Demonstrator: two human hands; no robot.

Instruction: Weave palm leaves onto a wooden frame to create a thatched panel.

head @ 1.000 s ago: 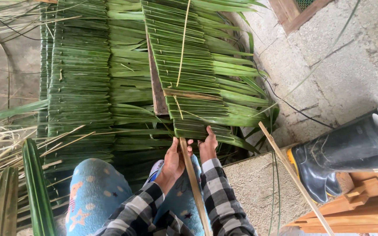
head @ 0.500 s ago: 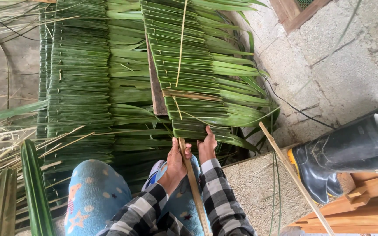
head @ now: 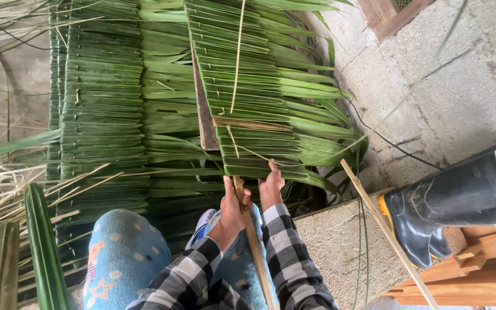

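Gripping the bamboo slat (head: 254, 247) with clenched fingers, the left hand (head: 232, 209) holds it at the near edge of the folded palm-leaf panel (head: 248, 86), which lies over the stacked panels (head: 101, 115) w/ the slat running back betw. the knees. The right hand (head: 271, 186) rests fingers flat on the last leaf (head: 259, 170) — pressing, not grasping. Likely risk — if that press slackens, the springy fold could pop open & slide off the slat.

I see smooth, slightly glossy green leaf strips in the woven panel (head: 259, 92), a matt, dry wooden slat (head: 254, 247) under my hands, a shiny black rubber boot (head: 460, 201), rough grey concrete floor (head: 431, 86), and soft checked cloth sleeves (head: 288, 258).
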